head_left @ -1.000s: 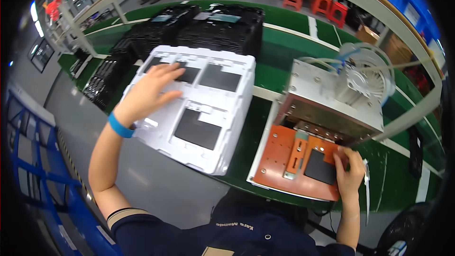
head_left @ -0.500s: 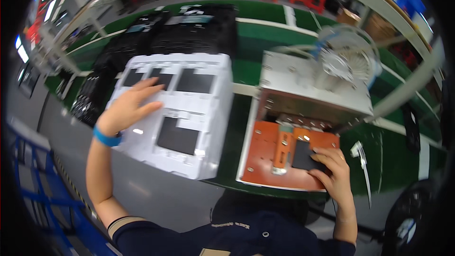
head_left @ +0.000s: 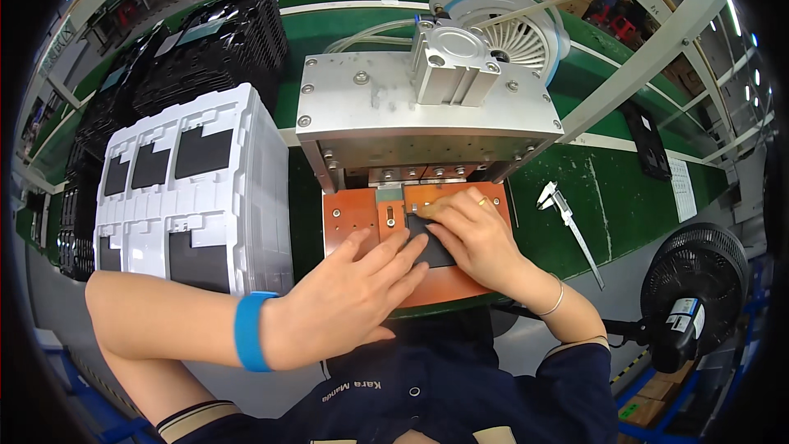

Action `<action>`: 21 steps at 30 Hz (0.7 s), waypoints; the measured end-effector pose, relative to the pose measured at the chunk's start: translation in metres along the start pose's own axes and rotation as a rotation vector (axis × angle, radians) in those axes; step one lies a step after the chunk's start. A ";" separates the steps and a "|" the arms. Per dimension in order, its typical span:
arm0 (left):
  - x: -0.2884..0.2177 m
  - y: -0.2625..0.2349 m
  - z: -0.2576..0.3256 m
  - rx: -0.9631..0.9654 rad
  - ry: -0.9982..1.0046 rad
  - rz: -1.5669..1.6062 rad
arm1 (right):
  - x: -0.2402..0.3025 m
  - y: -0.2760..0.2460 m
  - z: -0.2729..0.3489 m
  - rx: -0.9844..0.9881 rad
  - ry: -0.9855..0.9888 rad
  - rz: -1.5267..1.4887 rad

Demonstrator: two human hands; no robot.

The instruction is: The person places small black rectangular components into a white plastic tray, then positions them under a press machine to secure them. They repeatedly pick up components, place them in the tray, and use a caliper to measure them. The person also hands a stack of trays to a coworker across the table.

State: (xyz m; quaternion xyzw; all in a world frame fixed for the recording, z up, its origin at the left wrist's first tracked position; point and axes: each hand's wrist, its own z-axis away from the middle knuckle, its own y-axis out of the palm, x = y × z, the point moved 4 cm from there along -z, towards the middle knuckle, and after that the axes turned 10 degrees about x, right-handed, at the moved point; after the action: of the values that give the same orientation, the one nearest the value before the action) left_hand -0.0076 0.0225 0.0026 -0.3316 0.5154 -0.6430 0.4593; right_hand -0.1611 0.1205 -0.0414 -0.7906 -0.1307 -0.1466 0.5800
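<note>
Facing you edge-first, long axis unclear, the black sheet point(head_left: 439, 255) is lying partly under your slanting left hand point(head_left: 337, 296), empty fingers spread, and arched right hand point(head_left: 479, 236), fingers bunched, grip unclear.

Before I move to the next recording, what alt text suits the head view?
A person's left hand and right hand are close together at a dark flat piece on an orange plate before a metal machine. White trays holding other dark pieces stand at left; a caliper lies on the green bench at right.
</note>
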 end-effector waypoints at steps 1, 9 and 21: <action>0.002 0.005 -0.003 0.012 -0.001 -0.015 | 0.001 0.002 -0.001 0.013 0.004 0.052; 0.002 0.012 -0.010 0.113 0.002 -0.030 | 0.006 0.006 -0.003 0.000 0.018 0.164; 0.006 0.009 -0.012 0.136 0.004 -0.005 | 0.000 0.002 -0.001 -0.022 0.072 0.065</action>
State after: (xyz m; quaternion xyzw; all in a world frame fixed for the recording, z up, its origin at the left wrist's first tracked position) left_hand -0.0180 0.0207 -0.0090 -0.2995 0.4708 -0.6783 0.4781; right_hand -0.1600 0.1190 -0.0427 -0.7949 -0.0824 -0.1575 0.5801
